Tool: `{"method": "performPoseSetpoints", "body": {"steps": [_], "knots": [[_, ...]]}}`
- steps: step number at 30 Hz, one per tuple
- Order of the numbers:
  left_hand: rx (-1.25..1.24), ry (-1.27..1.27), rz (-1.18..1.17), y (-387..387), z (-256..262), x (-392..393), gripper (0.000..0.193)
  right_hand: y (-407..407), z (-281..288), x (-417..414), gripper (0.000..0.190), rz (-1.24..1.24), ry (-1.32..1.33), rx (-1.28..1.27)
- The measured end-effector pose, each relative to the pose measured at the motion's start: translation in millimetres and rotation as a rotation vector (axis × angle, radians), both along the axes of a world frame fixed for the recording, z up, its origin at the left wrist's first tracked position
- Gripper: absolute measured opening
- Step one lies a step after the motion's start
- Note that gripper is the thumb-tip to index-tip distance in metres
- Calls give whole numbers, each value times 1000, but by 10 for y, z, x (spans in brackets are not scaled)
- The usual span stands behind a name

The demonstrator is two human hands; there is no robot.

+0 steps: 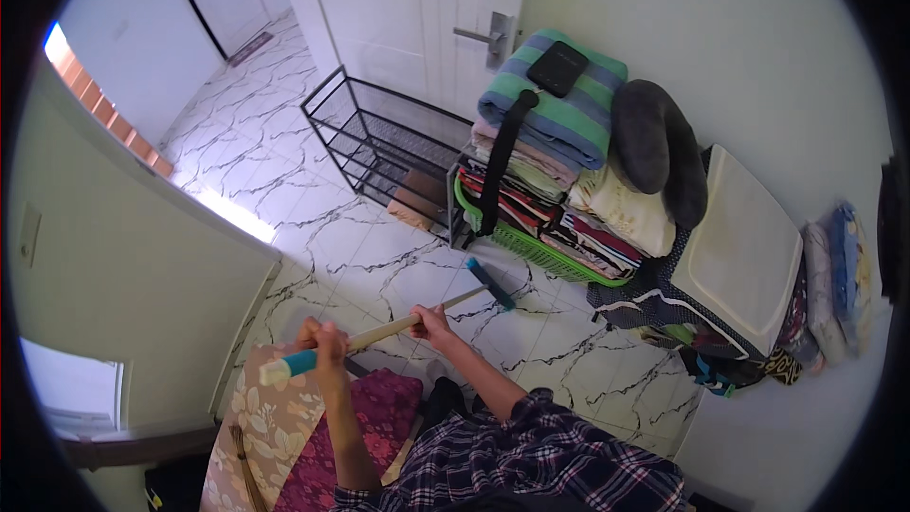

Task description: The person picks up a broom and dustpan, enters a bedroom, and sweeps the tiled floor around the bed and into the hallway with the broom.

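Observation:
A push broom with a pale handle (384,332) runs from lower left to upper right across the view. My left hand (325,348) is wrapped around the handle near its teal top end (301,363). Further down, my right hand (431,324) grips the same handle. The blue-teal broom head (492,286) is at the marbled tile floor (569,370), just in front of a green plastic basket (540,254). Beneath my left forearm lies a floral cloth-covered surface (263,419) with a dark red floral cloth (370,409) on it.
A black metal rack (355,139) stands before the white door (398,14), with a brown box (419,199) low inside. Folded clothes fill the basket, topped by a striped towel (554,99) and grey neck pillow (650,142). A lidded fabric box (739,249) adjoins it. A stick bundle (247,466) lies lower left.

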State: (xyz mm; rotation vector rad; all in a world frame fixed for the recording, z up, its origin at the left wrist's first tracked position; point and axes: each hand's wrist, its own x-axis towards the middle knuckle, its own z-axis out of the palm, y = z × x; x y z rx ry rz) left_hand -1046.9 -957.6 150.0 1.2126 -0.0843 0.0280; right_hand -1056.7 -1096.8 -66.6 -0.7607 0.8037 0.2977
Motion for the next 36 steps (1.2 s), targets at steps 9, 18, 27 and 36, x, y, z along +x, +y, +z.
{"method": "performPoseSetpoints", "body": {"steps": [9,18,27,36], "knots": [[354,56,-809,-911,-959,-332,22,-1475,-1168,-1302,21,-496,298,62],[384,46,-799,-865,-108,-274,26,-888,-1289,-1128,15,-468,133,405],[-99,-262,-577,-862,437,-193,36,-454,-382,-633,17,-493,-11,494],[301,14,-1050,-1780,-785,-1133,24,-1922,-1195,-2874,9,-904,244,137]]}}
